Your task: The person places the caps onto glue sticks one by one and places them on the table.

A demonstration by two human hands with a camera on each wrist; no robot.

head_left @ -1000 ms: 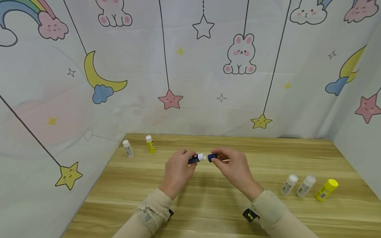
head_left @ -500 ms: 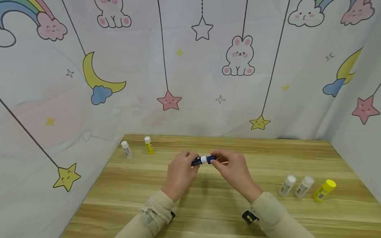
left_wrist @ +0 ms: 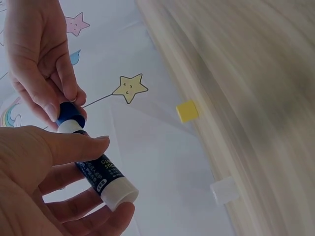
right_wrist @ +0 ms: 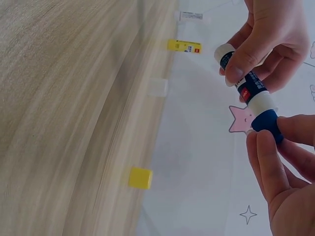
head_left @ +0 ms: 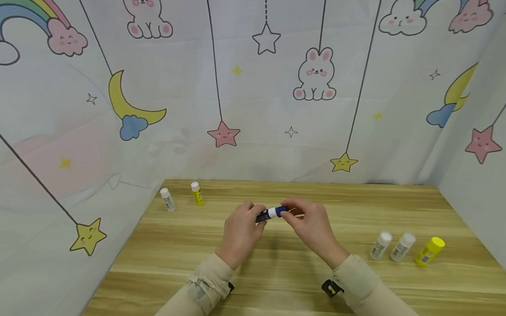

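The left hand (head_left: 240, 233) grips 1 glue stick (left_wrist: 104, 173); the right hand (head_left: 313, 225) pinches its blue cap (right_wrist: 266, 125). It seems on, with maybe 1 push left.

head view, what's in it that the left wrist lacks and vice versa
Only the head view: both sleeves and three standing glue sticks at right.
Only the left wrist view: the white base of the held glue stick.
Both: left hand holding that stick, right hand pinching its blue cap, wooden table, star-printed backdrop.
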